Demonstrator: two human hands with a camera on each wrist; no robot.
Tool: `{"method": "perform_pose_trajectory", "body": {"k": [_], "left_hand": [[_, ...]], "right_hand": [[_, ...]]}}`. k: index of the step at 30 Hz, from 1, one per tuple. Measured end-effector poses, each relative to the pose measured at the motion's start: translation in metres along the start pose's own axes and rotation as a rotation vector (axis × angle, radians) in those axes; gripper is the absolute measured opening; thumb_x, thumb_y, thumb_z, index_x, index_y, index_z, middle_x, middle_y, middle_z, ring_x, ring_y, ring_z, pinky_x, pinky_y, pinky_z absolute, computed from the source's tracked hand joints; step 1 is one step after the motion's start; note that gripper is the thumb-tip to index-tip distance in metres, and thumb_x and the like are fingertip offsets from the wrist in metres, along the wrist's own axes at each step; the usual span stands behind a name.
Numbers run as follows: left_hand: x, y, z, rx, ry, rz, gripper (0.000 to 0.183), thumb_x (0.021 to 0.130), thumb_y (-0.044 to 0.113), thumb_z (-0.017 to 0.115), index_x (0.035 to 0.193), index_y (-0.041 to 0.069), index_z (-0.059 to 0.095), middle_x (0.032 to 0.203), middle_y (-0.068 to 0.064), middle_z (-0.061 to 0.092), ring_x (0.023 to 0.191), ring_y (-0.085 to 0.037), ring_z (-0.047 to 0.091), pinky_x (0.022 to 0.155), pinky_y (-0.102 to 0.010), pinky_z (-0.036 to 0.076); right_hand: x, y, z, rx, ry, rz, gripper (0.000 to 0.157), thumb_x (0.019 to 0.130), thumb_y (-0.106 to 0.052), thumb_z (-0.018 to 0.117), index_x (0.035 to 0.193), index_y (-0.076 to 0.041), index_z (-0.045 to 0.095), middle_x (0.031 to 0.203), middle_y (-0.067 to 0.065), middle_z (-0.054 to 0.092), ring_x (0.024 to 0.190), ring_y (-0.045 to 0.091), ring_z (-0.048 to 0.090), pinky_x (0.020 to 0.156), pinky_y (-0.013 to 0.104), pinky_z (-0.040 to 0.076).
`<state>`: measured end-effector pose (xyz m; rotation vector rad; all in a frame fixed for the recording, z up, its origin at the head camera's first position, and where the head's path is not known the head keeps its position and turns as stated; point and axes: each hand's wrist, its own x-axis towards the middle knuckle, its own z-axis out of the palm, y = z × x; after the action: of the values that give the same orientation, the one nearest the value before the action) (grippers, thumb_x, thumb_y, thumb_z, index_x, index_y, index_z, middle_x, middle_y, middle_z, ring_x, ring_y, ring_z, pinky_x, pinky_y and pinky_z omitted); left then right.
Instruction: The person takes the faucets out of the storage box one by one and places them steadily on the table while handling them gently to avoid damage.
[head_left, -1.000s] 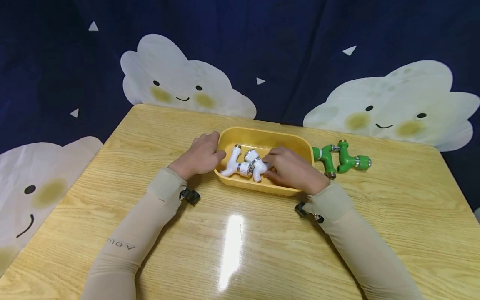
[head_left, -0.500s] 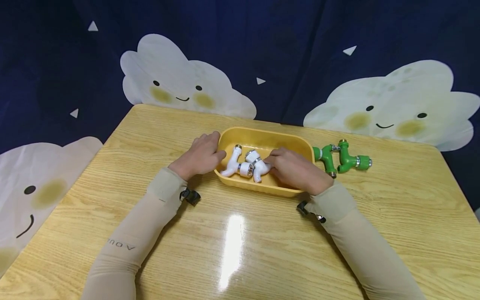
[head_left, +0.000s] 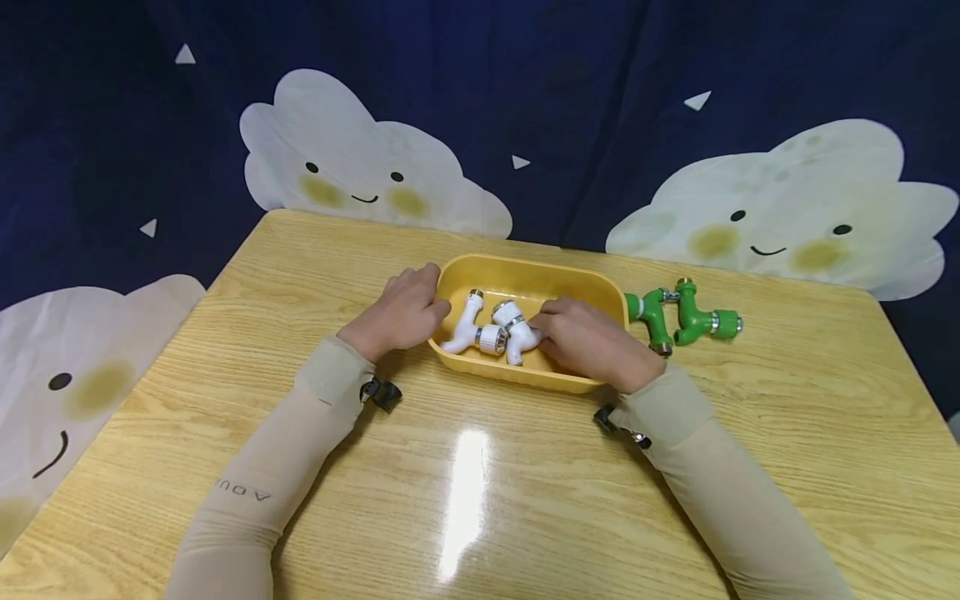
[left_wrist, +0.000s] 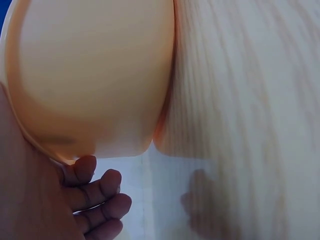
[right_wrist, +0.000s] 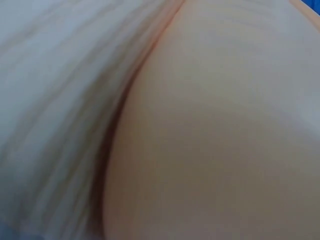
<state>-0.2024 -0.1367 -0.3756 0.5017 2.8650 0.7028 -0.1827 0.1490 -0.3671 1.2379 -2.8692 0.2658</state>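
Note:
A yellow plastic basin stands on the wooden table with two white faucets inside. My left hand grips the basin's left end, thumb at the rim; in the left wrist view its fingers curl outside the wall. One white faucet lies at the basin's left. The other white faucet leans beside it, its ribbed knob close to the first one's knob. Reaching into the basin, my right hand holds this second faucet by its right end, which the fingers hide. The right wrist view shows only basin wall and tabletop.
Just right of the basin lie two green faucets, one close against its outer wall. Behind the table hangs a dark blue curtain with cloud faces.
Over the last second my right hand has shifted slightly right inside the basin, and the second white faucet moved a little with it. My left hand has stayed at the rim.

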Motion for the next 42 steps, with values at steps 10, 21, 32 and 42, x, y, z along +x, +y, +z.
{"method": "perform_pose_trajectory", "body": {"k": [10, 21, 32, 42], "left_hand": [[0.0006, 0.0009, -0.0014, 0.005, -0.004, -0.004, 0.024, 0.098, 0.029, 0.044, 0.105, 0.006, 0.048, 0.092, -0.011, 0.048, 0.091, -0.031, 0.044, 0.082, -0.038, 0.032], [-0.0002, -0.0001, -0.001, -0.001, -0.005, -0.007, 0.023, 0.099, 0.029, 0.044, 0.105, 0.007, 0.048, 0.091, -0.011, 0.048, 0.092, -0.031, 0.044, 0.083, -0.038, 0.032], [-0.0007, 0.001, -0.0009, -0.005, -0.006, -0.006, 0.025, 0.099, 0.029, 0.044, 0.107, 0.006, 0.049, 0.091, -0.011, 0.049, 0.092, -0.031, 0.044, 0.084, -0.038, 0.032], [-0.0011, 0.0011, -0.0005, -0.009, 0.001, 0.001, 0.023, 0.098, 0.029, 0.044, 0.104, 0.007, 0.048, 0.088, -0.01, 0.047, 0.088, -0.03, 0.043, 0.081, -0.037, 0.03]], "right_hand": [[-0.0023, 0.002, 0.0012, 0.024, 0.03, -0.014, 0.016, 0.092, -0.005, 0.071, 0.106, -0.009, 0.077, 0.1, 0.009, 0.074, 0.09, 0.023, 0.069, 0.084, 0.04, 0.057], [-0.0016, 0.0031, 0.003, 0.031, 0.025, -0.012, 0.02, 0.092, -0.005, 0.071, 0.111, -0.006, 0.077, 0.106, 0.011, 0.075, 0.095, 0.025, 0.07, 0.087, 0.041, 0.057], [-0.0027, 0.0011, 0.0018, 0.015, 0.015, 0.003, 0.019, 0.093, -0.006, 0.071, 0.112, -0.006, 0.076, 0.106, 0.011, 0.075, 0.093, 0.025, 0.069, 0.086, 0.04, 0.057], [-0.0028, 0.0007, 0.0015, 0.012, 0.036, 0.007, 0.021, 0.092, -0.006, 0.072, 0.113, -0.004, 0.076, 0.107, 0.012, 0.076, 0.095, 0.026, 0.07, 0.087, 0.041, 0.058]]}}
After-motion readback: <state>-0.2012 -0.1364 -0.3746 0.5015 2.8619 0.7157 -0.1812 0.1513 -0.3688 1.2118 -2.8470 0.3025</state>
